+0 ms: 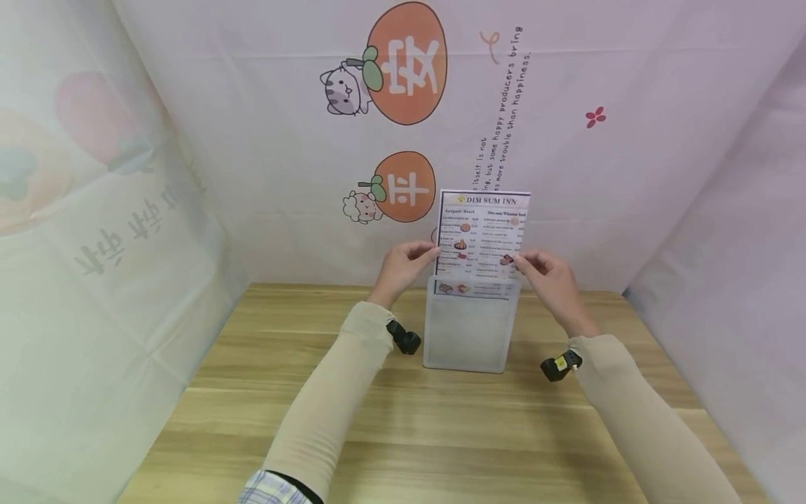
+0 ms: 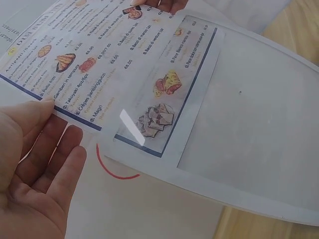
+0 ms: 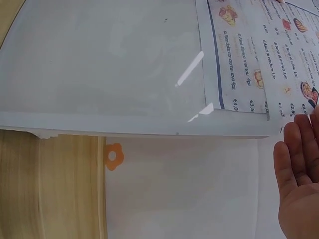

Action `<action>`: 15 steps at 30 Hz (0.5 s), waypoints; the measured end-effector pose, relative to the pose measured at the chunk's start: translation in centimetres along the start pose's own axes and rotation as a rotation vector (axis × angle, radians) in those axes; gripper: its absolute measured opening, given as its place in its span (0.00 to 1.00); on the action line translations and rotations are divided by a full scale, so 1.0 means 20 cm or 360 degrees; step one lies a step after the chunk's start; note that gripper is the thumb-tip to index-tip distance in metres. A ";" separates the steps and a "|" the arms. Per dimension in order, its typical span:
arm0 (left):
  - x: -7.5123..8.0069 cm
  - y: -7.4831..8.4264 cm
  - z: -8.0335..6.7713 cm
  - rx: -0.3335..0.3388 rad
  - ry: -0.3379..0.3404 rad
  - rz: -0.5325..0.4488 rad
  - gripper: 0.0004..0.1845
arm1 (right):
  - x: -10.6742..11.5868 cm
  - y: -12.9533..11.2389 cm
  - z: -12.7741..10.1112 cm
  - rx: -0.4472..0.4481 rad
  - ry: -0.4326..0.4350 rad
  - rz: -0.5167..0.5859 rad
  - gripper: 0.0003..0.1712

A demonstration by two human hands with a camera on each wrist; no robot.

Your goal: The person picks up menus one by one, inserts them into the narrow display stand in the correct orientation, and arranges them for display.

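A printed menu sheet headed "DIM SUM INN" (image 1: 481, 234) stands upright, its lower end inside a clear, white-edged sign holder (image 1: 469, 334) on the table. Most of the sheet sticks out above the holder's top edge. My left hand (image 1: 406, 269) pinches the sheet's left edge between thumb and fingers. On the opposite edge, my right hand (image 1: 550, 280) pinches the sheet too. Through the front panel in the left wrist view, the sheet's bottom strip (image 2: 162, 102) shows behind the plastic. The right wrist view shows only part of the right hand (image 3: 301, 174), by the sheet's edge.
The wood-grain table (image 1: 403, 434) meets a printed cloth backdrop (image 1: 283, 175) just behind the holder. Pale cloth walls rise on the left (image 1: 82, 280) and right (image 1: 724, 266). Each wrist carries a small black camera, left (image 1: 404, 339) and right (image 1: 555, 367).
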State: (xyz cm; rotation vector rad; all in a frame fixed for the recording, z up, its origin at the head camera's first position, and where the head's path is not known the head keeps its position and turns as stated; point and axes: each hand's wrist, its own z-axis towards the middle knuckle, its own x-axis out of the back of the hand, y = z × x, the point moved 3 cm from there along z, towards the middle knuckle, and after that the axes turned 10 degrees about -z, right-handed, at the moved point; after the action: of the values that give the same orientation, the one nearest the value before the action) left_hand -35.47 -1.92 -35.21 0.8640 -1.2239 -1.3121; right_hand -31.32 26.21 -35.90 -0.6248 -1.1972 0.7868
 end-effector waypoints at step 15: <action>-0.01 -0.06 -0.02 0.0048 -0.0025 0.0029 0.15 | -0.03 0.08 -0.02 0.0002 0.0018 -0.0087 0.30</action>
State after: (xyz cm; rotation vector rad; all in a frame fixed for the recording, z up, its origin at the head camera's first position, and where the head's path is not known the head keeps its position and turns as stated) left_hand -35.26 -1.93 -36.45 0.8639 -1.2638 -1.2910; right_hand -31.33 26.65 -37.51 -0.5920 -1.1988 0.7370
